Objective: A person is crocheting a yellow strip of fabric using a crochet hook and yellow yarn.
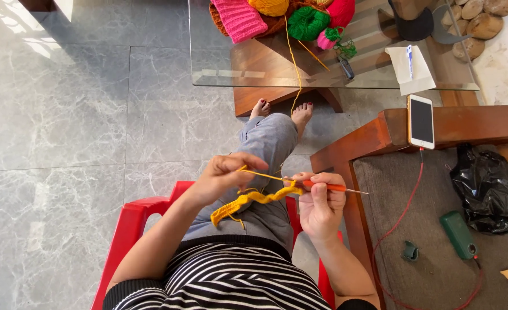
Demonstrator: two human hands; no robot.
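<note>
1. While I watch from the head camera, my left hand (222, 175) has its fingers curled narrow, pinching a taut strand of yellow yarn (294, 63) above the lap
2. My right hand (322, 201) is closed on a slim crochet hook (330, 187) with an orange grip and a thin metal shaft pointing right
3. A ribbed, wavy yellow crocheted strip (248, 201) hangs between both hands over the grey trouser knee, soft and knobbly
4. The strand runs up to the glass table (219, 57), where woolly balls sit at its far edge: an orange-yellow ball (270, 6), a green ball (307, 22) and a pink knitted piece (239, 19)
5. I sit on a glossy red plastic chair (130, 227)
6. At the near-left corner of the wooden side table (472, 123) lies a flat white phone (420, 121)
</note>
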